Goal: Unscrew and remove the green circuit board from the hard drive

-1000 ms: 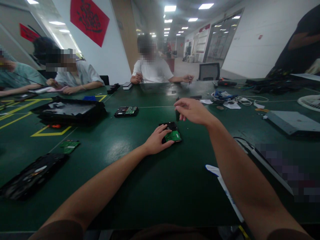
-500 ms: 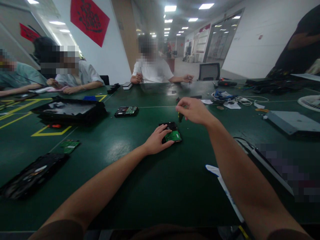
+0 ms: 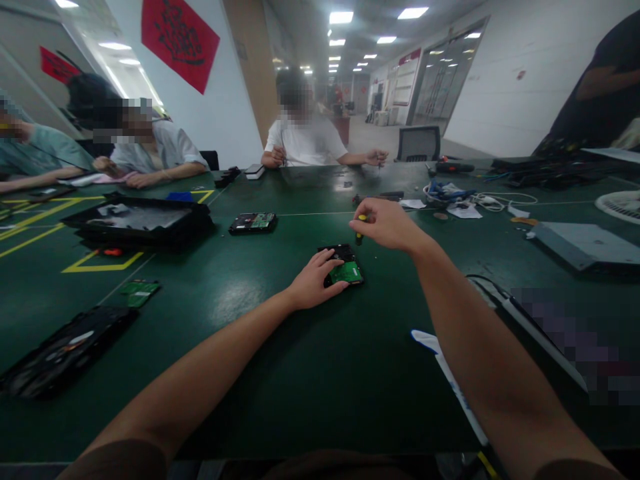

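A hard drive [image 3: 352, 271] lies on the green table with its green circuit board facing up. My left hand [image 3: 316, 279] rests over its left side, thumb along the near edge and fingers across the top, holding it against the table. Just above and to the right of the drive, my right hand [image 3: 383, 223] pinches a small yellow-and-black screwdriver [image 3: 359, 233] that points downward. The screwdriver's tip is too small to make out, and I cannot tell whether it touches anything.
A second hard drive [image 3: 253, 223] lies farther back. To the left are a black tray [image 3: 145, 217], a loose circuit board [image 3: 141, 292] and a black casing [image 3: 70, 350]. A grey metal box [image 3: 587, 243] and cables [image 3: 495, 200] lie right. A person [image 3: 305, 140] sits opposite.
My right hand has shifted slightly and its fingers have turned on the screwdriver, so its yellow part now shows near the fingertips. My left hand and the hard drive have stayed put.
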`<state>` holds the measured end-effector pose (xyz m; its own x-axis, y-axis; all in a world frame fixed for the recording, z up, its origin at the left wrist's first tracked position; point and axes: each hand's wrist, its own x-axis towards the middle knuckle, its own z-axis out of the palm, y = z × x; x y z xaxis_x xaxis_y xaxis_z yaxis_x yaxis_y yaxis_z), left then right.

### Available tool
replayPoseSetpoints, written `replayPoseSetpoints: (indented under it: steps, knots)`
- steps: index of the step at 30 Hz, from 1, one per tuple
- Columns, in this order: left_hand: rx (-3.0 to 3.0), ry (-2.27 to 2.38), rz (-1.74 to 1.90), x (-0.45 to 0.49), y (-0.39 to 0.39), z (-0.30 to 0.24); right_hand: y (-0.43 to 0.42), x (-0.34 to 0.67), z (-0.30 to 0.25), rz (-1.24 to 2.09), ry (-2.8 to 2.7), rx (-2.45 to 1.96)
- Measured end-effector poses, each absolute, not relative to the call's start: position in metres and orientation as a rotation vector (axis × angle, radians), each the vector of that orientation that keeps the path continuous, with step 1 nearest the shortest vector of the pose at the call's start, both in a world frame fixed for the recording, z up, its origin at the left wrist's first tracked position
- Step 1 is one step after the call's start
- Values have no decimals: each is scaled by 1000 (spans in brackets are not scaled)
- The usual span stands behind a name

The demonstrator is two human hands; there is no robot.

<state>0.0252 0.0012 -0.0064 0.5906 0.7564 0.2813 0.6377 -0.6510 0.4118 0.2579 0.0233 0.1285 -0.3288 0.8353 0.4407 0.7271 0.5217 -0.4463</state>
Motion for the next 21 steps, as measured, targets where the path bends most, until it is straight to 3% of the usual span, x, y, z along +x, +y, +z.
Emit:
replayPoseSetpoints:
  steps: [13, 21]
  knots:
    - [2554, 1149, 644, 27, 1, -6, 23, 255, 126, 424, -2119, -1199]
    - [2541, 1148, 635, 25, 2, -7, 25, 257, 128, 253, -2116, -1245]
